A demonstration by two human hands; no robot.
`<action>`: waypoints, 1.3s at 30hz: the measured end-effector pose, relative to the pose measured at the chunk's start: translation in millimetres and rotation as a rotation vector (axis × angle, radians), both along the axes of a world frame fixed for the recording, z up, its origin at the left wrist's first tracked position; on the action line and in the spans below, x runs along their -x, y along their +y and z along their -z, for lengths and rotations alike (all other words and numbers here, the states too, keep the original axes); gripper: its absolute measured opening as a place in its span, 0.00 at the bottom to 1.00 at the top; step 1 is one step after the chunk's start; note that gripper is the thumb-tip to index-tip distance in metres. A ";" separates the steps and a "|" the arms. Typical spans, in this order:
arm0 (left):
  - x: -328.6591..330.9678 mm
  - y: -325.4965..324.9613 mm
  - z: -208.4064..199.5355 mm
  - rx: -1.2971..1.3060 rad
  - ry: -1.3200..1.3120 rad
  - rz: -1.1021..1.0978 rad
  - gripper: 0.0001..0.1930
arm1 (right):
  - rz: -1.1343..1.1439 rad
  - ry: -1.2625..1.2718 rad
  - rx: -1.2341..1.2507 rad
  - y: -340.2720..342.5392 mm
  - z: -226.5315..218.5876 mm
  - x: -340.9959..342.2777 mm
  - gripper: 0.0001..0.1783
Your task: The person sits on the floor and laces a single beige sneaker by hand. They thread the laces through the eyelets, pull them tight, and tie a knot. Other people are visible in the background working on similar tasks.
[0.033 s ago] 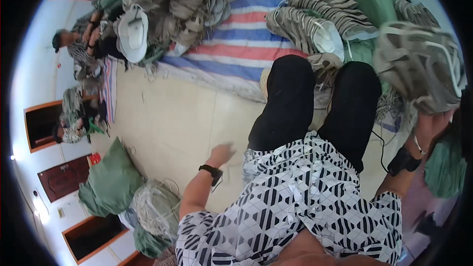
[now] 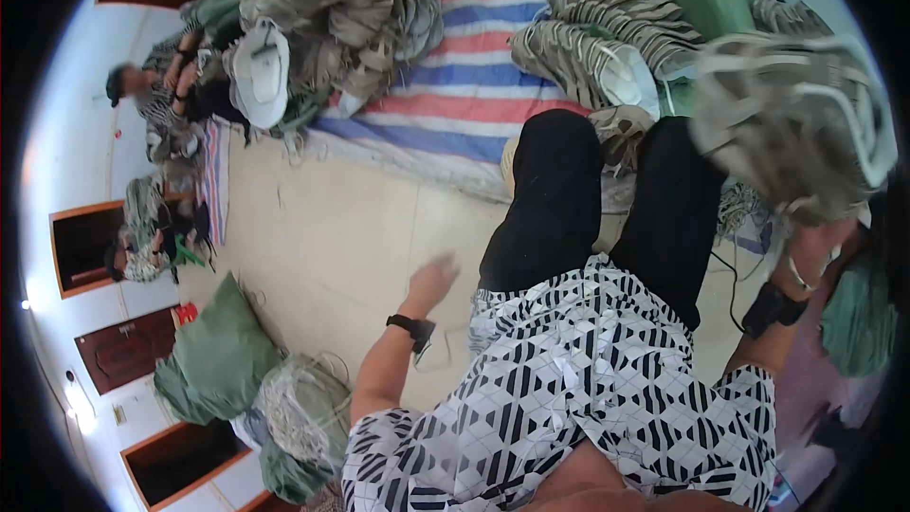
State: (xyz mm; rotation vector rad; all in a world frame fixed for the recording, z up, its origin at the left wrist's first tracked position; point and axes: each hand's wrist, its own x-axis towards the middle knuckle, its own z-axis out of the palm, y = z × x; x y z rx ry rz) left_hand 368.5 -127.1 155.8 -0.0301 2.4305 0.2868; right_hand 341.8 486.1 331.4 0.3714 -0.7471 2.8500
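At the right side, my right hand (image 2: 817, 245) grips the lower end of a bundle of brown-grey shoe uppers (image 2: 782, 123) with white edging. The bundle is raised beside my right knee, and it hides part of my fingers. My left hand (image 2: 432, 283) hangs over the tiled floor beside my left thigh, touching nothing I can see; motion smears its fingers. Another brown-grey shoe upper (image 2: 621, 133) shows between my knees. Stacks of striped uppers (image 2: 607, 62) with a white lining lie ahead of me.
A large heap of uppers (image 2: 332, 19) rests on the striped sheet (image 2: 474, 57), ahead left. Green sacks (image 2: 227, 337) stand left of me. Two people sit farther off by the left wall; one is a person in a dark cap (image 2: 161, 85). A black cable (image 2: 730, 284) hangs near my right thigh.
My right hand and the bundle of shoe uppers have shifted a little left. My left hand has risen slightly and moved a bit to the right.
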 end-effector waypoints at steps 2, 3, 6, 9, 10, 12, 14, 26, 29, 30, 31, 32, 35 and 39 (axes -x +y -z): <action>48.4 24.1 -13.4 -0.685 0.389 -0.285 0.29 | -0.094 -0.046 -0.050 -50.3 -4.2 5.6 0.23; 73.1 56.4 -47.1 -0.919 0.429 -0.311 0.32 | -0.151 -0.084 -0.079 -78.8 -7.9 10.6 0.22; 101.3 145.3 -142.4 -1.554 0.231 -0.192 0.30 | -0.479 -0.138 -0.017 -161.2 -13.8 32.9 0.20; 88.1 154.0 -149.5 -1.657 -0.037 -0.275 0.29 | -0.807 -0.118 0.304 -205.2 -5.7 49.4 0.18; 85.3 161.3 -145.8 -1.610 -0.137 -0.331 0.29 | -0.838 -0.126 0.390 -203.9 -0.3 48.5 0.18; 83.1 171.6 -138.8 -1.356 -0.144 -0.442 0.30 | -0.730 -0.293 0.390 -192.8 23.3 47.0 0.19; 74.2 156.6 -106.9 -1.404 -0.152 -0.556 0.27 | -0.746 -0.266 0.280 -171.7 37.5 39.0 0.21; 111.0 206.9 -117.5 -1.411 0.095 -0.834 0.31 | 0.397 -1.431 -0.264 66.9 284.7 -345.0 0.21; 125.3 200.6 -100.6 -1.271 0.160 -0.812 0.30 | 0.230 -1.677 -0.200 25.0 361.8 -391.2 0.20; 122.9 205.1 -104.7 -1.268 0.125 -0.879 0.30 | 0.167 -1.664 -0.231 8.4 359.7 -390.1 0.19; 122.3 206.1 -108.5 -1.236 0.143 -0.856 0.31 | 0.105 -1.646 -0.258 -8.6 347.9 -369.8 0.18; 122.7 206.1 -108.9 -1.237 0.137 -0.812 0.31 | 0.047 -1.618 -0.275 -14.7 341.3 -352.1 0.18; 118.3 210.1 -117.1 -1.165 0.166 -0.754 0.33 | -0.025 -1.511 -0.461 -28.2 350.5 -299.1 0.15; 122.9 214.3 -120.7 -1.081 0.197 -0.768 0.33 | -0.084 -1.128 -0.984 -19.4 393.1 -225.5 0.18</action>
